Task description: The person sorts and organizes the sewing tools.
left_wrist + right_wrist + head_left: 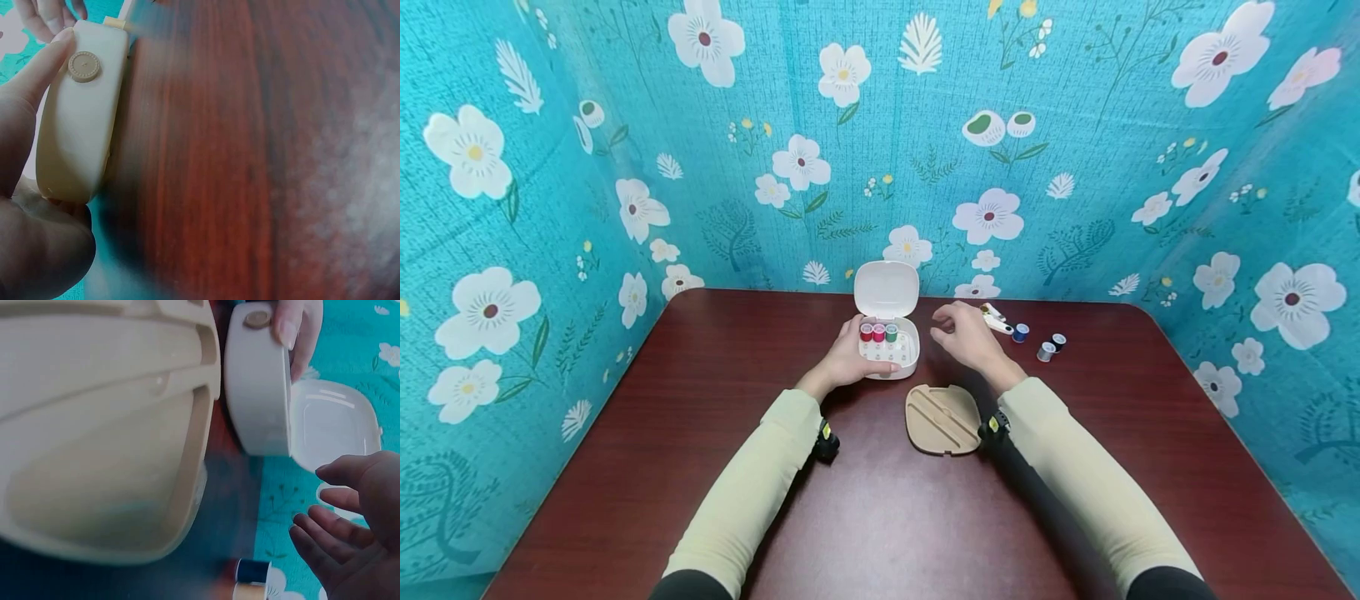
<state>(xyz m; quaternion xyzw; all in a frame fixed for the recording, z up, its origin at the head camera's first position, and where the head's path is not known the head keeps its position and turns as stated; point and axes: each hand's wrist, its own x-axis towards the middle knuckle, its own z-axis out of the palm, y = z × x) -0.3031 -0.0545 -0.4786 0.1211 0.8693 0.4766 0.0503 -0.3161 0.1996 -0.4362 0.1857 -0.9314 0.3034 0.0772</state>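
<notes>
Item 1. White rounded plastic case (895, 375), centre of the head frame, on a dark red-brown wood-grain table (625, 433). Its hinged white lid (886, 285) is stood open towards the top of the frame, so that the interior is left accessible. A round tan button (84, 67) is seen on the outer wall in the left wrist view.

Item 2. Three thread spools, red (867, 332), bright pink (879, 333) and green (891, 333), set upright side by side in the case's upper row; small pegs (891, 357) are exposed below them, apparently meant to keep spools upright and separate.

Item 3. Left hand (847, 358). The case is gripped at its left side, with the thumb laid along the near edge, presumably to steady it.

Item 4. Right hand (967, 337), right of the case. The fingers are loosely bent and apart; nothing is seen held between them.

Item 5. Blue spool (1020, 333), grey spool (1046, 352) and black spool (1058, 342), right of centre, probably grouped there for easy reach. A slim white object (997, 324), partly hidden, cannot be identified.

Item 6. Beige grooved plastic tray (925, 429), below the case, laid aside flat, seemingly so that the pegs are uncovered.
</notes>
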